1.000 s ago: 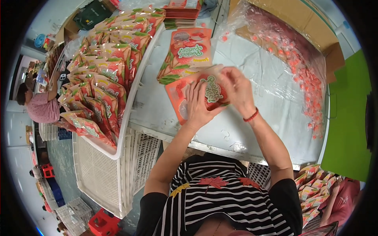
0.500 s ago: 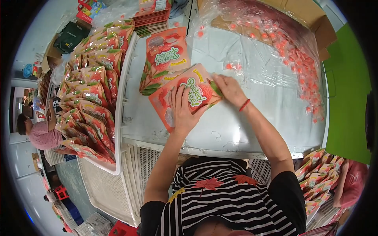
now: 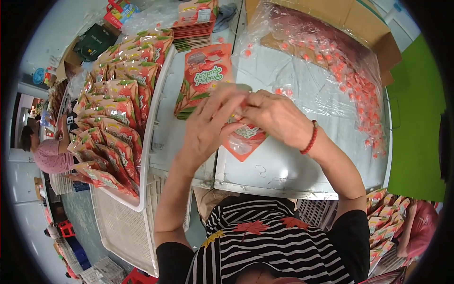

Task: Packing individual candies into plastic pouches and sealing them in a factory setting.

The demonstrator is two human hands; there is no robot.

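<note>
A red-and-kraft printed candy pouch [image 3: 244, 145] hangs upright over the worktable, its clear window at the lower corner facing up. My right hand [image 3: 280, 119], with a red beaded bracelet at the wrist, pinches the pouch's top edge. Blurred by motion, my left hand [image 3: 204, 127] curls round the same top edge from the other side, its fingertips meeting the right hand's. Between them the hands hide the pouch's mouth. Just beyond my left hand, a stack of flat pouches [image 3: 206, 68] of the same print lies on the table.
At the left stands a white crate [image 3: 150, 137] packed with filled pouches [image 3: 120, 111]. Wrapped red candies [image 3: 352, 83] spread from a cardboard box [image 3: 352, 19] over clear plastic along the right. Another pouch stack [image 3: 193, 31] sits at the back. Co-workers [image 3: 48, 154] are at both sides.
The pouch that lay flat under my left hand is now lifted and turned, top away from me. Both hands have come together at its top edge.
</note>
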